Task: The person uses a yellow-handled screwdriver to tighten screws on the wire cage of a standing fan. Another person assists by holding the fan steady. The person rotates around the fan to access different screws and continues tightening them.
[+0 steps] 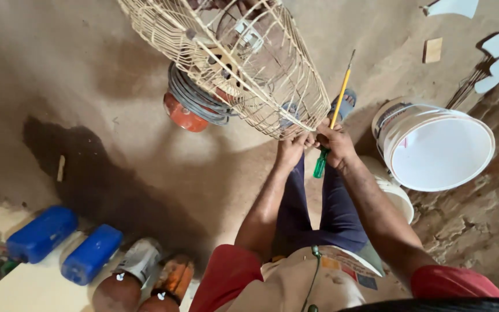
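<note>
While I watched through the head camera, both hands met at the lower rim of a cream wire fan cage [232,63] that hung tilted in front of the person. My left hand [291,151] was curled closed, its fingertips pinching the rim wires of the cage. My right hand [335,147] sat just beside it, touching it, with the fingers wrapped shut around a screwdriver [331,124]; its green handle stuck out below the fist and the yellow shaft rose past the cage edge toward the upper right. Whether the right fingers also gripped the wire, I could not tell.

Behind the cage a coil of grey cable [194,98] wrapped around an orange-red motor housing [183,115]. A white bucket [434,144] lay on its side to the right of the hands, near a rough stone surface. Two blue jerrycans [64,245] lay side by side at the lower left, well apart from the hands, on the dirt floor [116,162]. Dark trousers and a sandalled foot [345,104] showed below the arms.
</note>
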